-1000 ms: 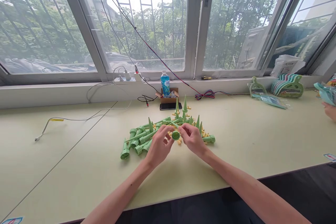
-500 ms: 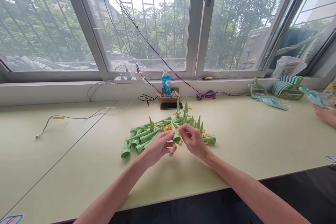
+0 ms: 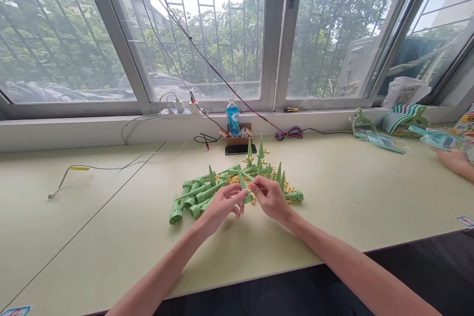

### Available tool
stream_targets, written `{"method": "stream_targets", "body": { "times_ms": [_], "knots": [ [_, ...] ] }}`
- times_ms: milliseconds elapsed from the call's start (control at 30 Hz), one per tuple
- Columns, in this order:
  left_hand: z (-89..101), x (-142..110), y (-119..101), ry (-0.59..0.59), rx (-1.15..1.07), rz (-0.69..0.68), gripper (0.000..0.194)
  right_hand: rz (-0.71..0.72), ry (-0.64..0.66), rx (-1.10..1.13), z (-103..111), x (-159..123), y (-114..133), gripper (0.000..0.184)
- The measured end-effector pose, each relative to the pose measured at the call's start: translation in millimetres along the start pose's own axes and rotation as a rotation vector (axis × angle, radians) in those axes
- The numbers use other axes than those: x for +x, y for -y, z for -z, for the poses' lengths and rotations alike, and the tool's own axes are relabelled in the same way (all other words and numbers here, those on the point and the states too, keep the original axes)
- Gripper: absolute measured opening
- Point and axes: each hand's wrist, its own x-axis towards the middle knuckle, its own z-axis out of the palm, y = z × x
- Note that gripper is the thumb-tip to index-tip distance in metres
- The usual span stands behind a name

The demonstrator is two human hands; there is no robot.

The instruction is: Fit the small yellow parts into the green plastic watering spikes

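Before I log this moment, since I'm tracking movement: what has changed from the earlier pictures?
The left hand has tipped the green cone from open end facing the camera to tip up. At right, a co-worker's hand moved leftward with a teal item. The blue bottle and phone stayed put.

Forearms [image 3: 173, 256] angled inward; left fingers [image 3: 236, 198] gripping, right fingers [image 3: 263, 183] pinched.
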Motion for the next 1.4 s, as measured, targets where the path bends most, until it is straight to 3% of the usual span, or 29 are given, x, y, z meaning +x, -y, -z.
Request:
{"method": "stream_targets", "body": {
  "times_ms": [167,400,733,867,1067,1133,1267,1400],
  "knots": [
    [-1.5,0.1,3.8,-0.1,0.296,-0.176,0.036,-0.036,0.003,-0.012,1.1,1.1,1.1,0.036],
    [-2.6,-0.9,10.8,-0.214,0.666,-0.484,0.022,-0.066,0.004,0.003,1.8,1.9,2.1,0.035],
    [4.5,-2.7,14.9,-0.211,0.966,-0.577,0.025,-0.144,-0.006,0.039,1.0,3.4,-1.0,0.036],
    [-1.6,1.0,14.8,-0.292,0.863,-0.526,0.025,-0.128,-0.044,0.095,1.5,5.1,0.1,0.035],
    [-8.1,4.5,13.2,-0.365,0.541,-0.395,0.03,-0.082,-0.074,0.098,3.3,4.8,4.4,0.036],
    [-8.1,5.0,10.9,-0.313,0.415,-0.294,0.034,-0.069,-0.087,0.094,3.8,4.4,4.4,0.036],
    [-7.8,5.1,3.5,-0.098,0.093,-0.029,0.044,-0.045,-0.084,0.082,4.7,3.7,4.1,0.034],
    [-7.3,4.0,0.3,0.01,-0.08,0.074,0.046,-0.021,-0.037,0.05,4.7,2.5,4.1,0.031]
  ]
}}
